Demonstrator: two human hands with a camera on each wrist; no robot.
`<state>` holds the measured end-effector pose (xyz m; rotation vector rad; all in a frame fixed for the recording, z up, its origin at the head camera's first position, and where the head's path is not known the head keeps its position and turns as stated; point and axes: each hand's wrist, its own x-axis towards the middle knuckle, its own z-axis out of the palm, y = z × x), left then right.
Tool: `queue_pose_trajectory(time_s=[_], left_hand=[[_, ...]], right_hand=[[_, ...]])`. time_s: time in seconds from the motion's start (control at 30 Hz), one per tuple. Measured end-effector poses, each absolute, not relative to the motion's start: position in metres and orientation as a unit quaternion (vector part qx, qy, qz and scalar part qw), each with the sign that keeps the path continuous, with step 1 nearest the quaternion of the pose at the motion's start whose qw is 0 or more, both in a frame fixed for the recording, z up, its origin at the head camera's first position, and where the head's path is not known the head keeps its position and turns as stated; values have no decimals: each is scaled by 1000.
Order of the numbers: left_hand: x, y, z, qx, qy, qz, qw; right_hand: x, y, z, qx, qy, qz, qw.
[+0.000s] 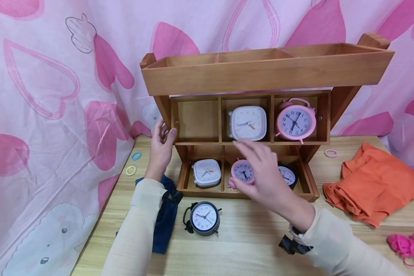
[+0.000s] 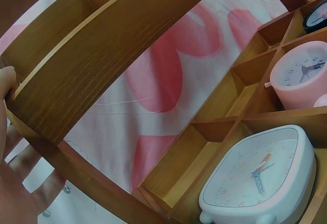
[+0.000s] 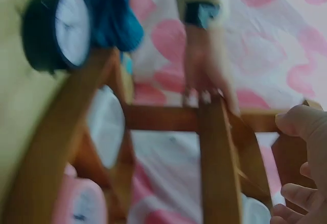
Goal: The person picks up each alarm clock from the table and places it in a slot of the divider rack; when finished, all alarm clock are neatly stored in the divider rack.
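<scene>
A three-tier wooden shelf (image 1: 262,74) stands against the patterned cloth. My left hand (image 1: 161,153) grips the left end of its middle tier, thumb at the front edge and fingers behind the side piece. In front of the lower tiers hovers my right hand (image 1: 265,176), fingers extended and thumb apart, holding nothing. The middle tier bears a white square clock (image 1: 248,117) and a pink alarm clock (image 1: 295,123). Below are another white clock (image 1: 207,172), a pink clock (image 1: 242,170) and a black clock (image 1: 287,175), the latter two partly hidden by the right hand.
A black alarm clock (image 1: 204,217) lies face up on the table before the shelf. Dark blue cloth (image 1: 165,230) lies under the left forearm; orange cloth (image 1: 372,180) is at right. Blue (image 1: 136,156), yellow (image 1: 131,170) and pink rings (image 1: 330,153) flank the shelf. A magenta bundle (image 1: 408,245) lies front right.
</scene>
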<state>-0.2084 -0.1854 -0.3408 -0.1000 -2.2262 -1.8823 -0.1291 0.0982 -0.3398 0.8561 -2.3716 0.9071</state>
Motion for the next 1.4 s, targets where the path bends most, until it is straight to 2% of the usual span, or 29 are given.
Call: queue_pose_trajectory(time_s=[0.27,0.53,1.0,1.4], left_hand=[[-208,-186,-341,-35,-759,-641,113],[-226,-194,-364,-30,-758,-641,121],[-207,-184,-337,-18,-768,-632,103],[-206,-185,-338,-19,-769,-631,101]], right_hand=[[-100,79,-381,333,-880,314,125],[-85,63,-417,332,-894,297,40],[-83,49,-459,335,-899,281,-24],[-81,43,-466,335,-901,272,-51]])
